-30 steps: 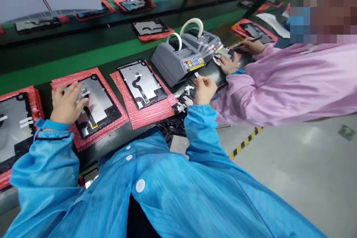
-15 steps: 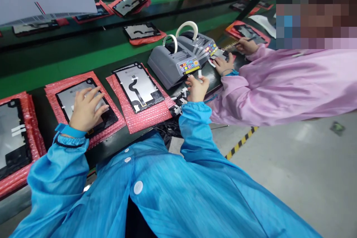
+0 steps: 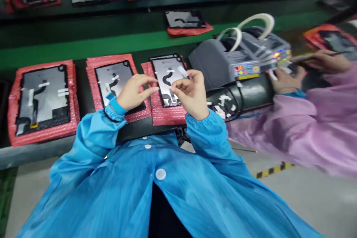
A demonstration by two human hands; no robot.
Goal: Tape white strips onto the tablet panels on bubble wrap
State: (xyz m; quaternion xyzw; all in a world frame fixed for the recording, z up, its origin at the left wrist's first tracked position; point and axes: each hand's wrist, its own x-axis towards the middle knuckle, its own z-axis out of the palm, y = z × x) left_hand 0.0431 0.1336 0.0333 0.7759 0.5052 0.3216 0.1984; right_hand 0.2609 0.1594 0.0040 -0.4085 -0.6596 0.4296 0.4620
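My right hand [image 3: 193,95] is closed in a pinch with a short white strip of tape [image 3: 182,70] sticking up at its fingers. It hovers over the right-hand display panel [image 3: 163,67], which has a black curved flex cable and lies on red bubble wrap [image 3: 158,117]. My left hand [image 3: 137,91] is open, thumb and fingers apart, between that panel and the middle display panel [image 3: 118,68], partly covering the middle one. Further left, another display panel [image 3: 52,95] bears several white tape strips on its silver back. It rests on red bubble wrap [image 3: 74,111].
Two grey tape dispensers [image 3: 212,63] with white tape rolls stand right of the panels. White tape scraps [image 3: 223,106] and a dark cable lie before them. Another display panel [image 3: 185,19] sits behind on red wrap. A co-worker's pink sleeve [image 3: 309,126] and hands are at the right.
My right hand has moved from beside the tape dispenser to over the right-hand panel with the tape strip. My left hand has lifted off the middle panel toward the right. The view has turned left.
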